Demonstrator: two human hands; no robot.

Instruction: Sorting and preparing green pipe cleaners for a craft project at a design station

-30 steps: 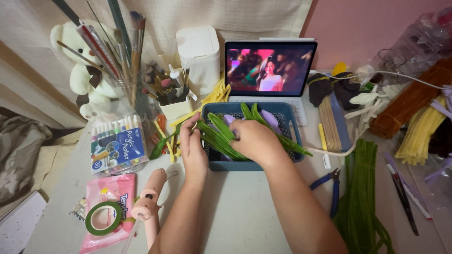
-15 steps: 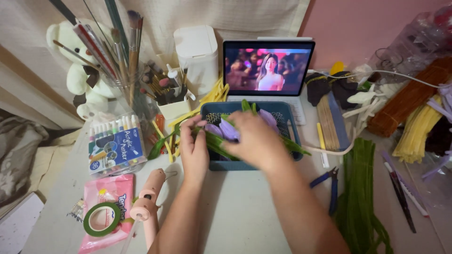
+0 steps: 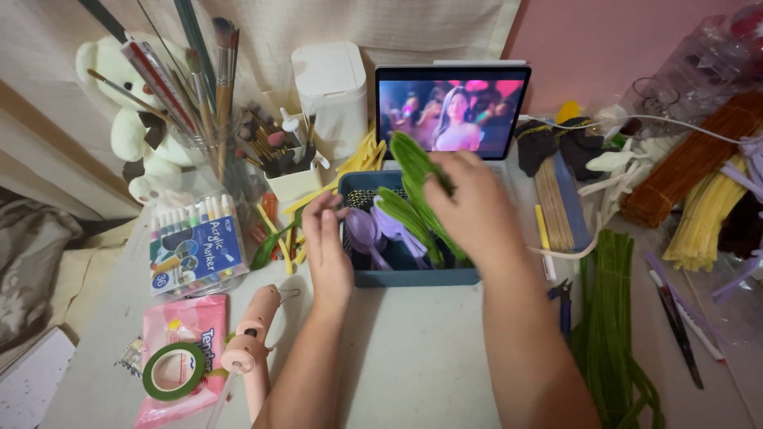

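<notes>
Your right hand (image 3: 469, 210) grips the green leaf-shaped pieces (image 3: 417, 179) lifted over the blue basket (image 3: 413, 274) at frame centre, while your left hand (image 3: 326, 238), fingers curled closed, steadies its rim; a snagged lift could spill the purple petals (image 3: 369, 230).

Green chenille leaves (image 3: 413, 171) in blue basket (image 3: 413, 276)
</notes>
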